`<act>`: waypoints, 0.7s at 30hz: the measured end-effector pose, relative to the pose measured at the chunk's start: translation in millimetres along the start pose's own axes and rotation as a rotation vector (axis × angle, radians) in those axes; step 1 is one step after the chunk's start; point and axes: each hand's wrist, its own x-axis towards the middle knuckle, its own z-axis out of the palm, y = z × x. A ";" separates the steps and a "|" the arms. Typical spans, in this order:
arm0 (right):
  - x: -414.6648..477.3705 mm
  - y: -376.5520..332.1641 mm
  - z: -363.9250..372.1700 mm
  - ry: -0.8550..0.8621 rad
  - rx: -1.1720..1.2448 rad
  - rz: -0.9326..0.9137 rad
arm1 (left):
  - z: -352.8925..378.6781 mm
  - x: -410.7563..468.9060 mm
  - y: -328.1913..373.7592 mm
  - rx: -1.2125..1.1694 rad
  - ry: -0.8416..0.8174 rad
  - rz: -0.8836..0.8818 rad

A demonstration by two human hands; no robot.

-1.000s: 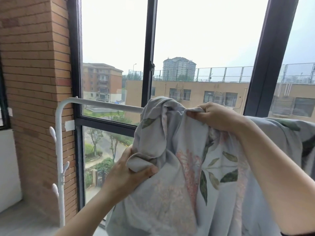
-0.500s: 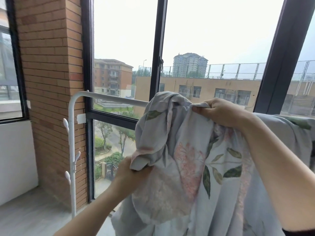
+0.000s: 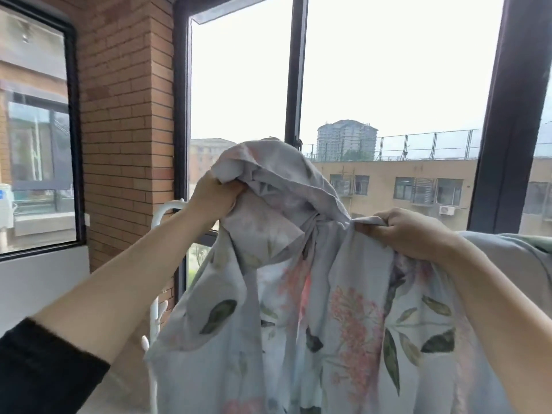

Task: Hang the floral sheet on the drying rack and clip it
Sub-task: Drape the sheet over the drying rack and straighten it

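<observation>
- drying rack [image 3: 163,211]: only its white end shows at left.
- left hand [image 3: 213,195] clamps a raised wad of the floral sheet [image 3: 343,309], which hangs bunched in front of the rack.
- right hand [image 3: 412,231] pinches the top edge; unclipped, the bunched weight could likely slide off.

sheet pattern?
Pale grey-blue floral sheet, pink blooms, green leaves; head view.

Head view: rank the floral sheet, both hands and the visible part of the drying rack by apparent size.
1. floral sheet, by far the largest.
2. right hand and left hand: they look about alike, so unranked.
3. drying rack: only thin white slivers show beside the sheet.
</observation>
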 end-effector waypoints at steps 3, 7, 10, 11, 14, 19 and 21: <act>-6.3 -1.5 -2.9 0.011 0.002 -0.001 | 18.4 25.2 13.5 0.082 0.008 0.097; -7.7 0.5 -3.6 0.039 0.012 0.033 | 49.2 57.1 15.0 0.268 -0.157 0.051; -7.9 -2.4 -4.1 0.064 0.086 0.018 | 68.8 68.1 -13.7 0.480 -0.350 -0.019; -7.2 -3.9 -2.2 0.076 0.078 -0.011 | 73.1 70.9 -22.9 0.515 -0.380 -0.005; 0.1 -16.8 8.9 0.112 -0.027 -0.116 | 77.6 78.9 -33.1 0.475 -0.432 0.016; 39.4 -42.3 22.9 0.042 -0.042 -0.147 | 68.6 76.8 -28.6 0.342 -0.599 0.001; 51.1 -44.4 27.4 -0.012 0.049 -0.136 | 58.4 74.2 -32.6 0.361 -0.561 0.084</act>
